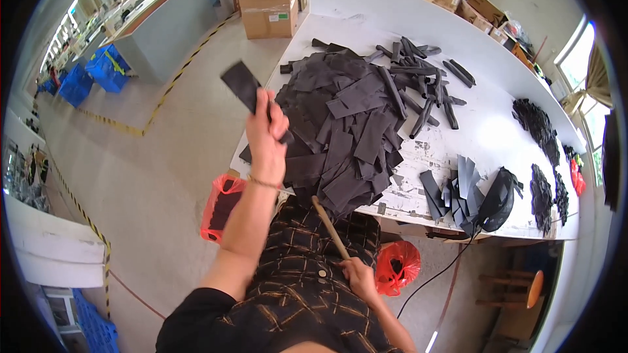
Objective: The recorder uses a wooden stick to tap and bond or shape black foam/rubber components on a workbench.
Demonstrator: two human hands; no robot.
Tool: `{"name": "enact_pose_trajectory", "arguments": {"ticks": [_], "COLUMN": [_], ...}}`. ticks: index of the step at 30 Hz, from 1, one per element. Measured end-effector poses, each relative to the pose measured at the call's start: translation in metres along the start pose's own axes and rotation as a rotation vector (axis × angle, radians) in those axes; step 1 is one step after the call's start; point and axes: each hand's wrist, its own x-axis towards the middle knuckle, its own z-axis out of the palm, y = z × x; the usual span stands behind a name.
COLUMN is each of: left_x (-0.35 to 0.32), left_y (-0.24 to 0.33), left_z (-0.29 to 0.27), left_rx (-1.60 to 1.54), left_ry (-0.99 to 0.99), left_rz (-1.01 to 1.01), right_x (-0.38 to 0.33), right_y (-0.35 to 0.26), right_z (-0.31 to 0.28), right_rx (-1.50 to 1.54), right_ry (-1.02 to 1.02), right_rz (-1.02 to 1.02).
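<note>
My left hand (pixel 268 127) is raised at the left of the pile, fingers closed on a flat black strip (pixel 240 85) whose far end sticks out beyond them. Near my waist my right hand (pixel 360 278) grips the lower end of a wooden stick (pixel 332 230), which slants up and left. A thin metal rod seems to extend from the stick's upper end towards my left wrist. Beside my left hand lies a big heap of flat black strips (pixel 350 150) on the white table (pixel 418 176). Rolled black tubes (pixel 425 75) lie loosely behind the heap.
Grey-black strips (pixel 461 183) and a dark fan-like device (pixel 500 199) with a cable sit on the right. Black bundles (pixel 540 134) lie farther right. Red plastic bags (pixel 216 196) (pixel 400 265) stand below the table's front edge. A cardboard box (pixel 268 10) stands behind the table's left side.
</note>
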Motion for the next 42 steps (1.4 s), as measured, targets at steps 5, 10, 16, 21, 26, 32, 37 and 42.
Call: {"name": "enact_pose_trajectory", "arguments": {"ticks": [5,10,16,21,26,32,37,42], "left_x": [0.026,0.014,0.002,-0.024,-0.080,-0.089,-0.089,-0.092], "left_y": [-0.024,-0.047,-0.048,-0.054,-0.063,-0.060,-0.059,-0.060], "left_z": [-0.016,-0.021,-0.019,-0.007,0.010,-0.004,-0.010,-0.005], "left_rx": [-0.229,-0.283,-0.185,-0.097,0.000,-0.040,-0.046,-0.111], "left_ry": [-0.017,0.029,0.082,0.045,-0.016,0.025,-0.007,-0.080], "left_rz": [-0.366,-0.395,-0.471,-0.451,-0.513,-0.458,-0.491,-0.482], "right_x": [0.011,0.038,0.051,0.072,0.125,0.143,0.136,0.140], "right_y": [-0.021,-0.045,-0.045,-0.049,-0.064,-0.069,-0.066,-0.068], "right_z": [-0.025,-0.023,-0.017,-0.012,-0.002,0.019,0.027,0.023], "right_rx": [-0.019,-0.049,-0.070,-0.068,-0.117,-0.115,-0.141,-0.142], "right_ry": [0.101,0.201,0.223,0.289,0.370,0.425,0.430,0.491], "right_rz": [-0.030,-0.090,-0.082,-0.160,-0.235,-0.298,-0.276,-0.316]}}
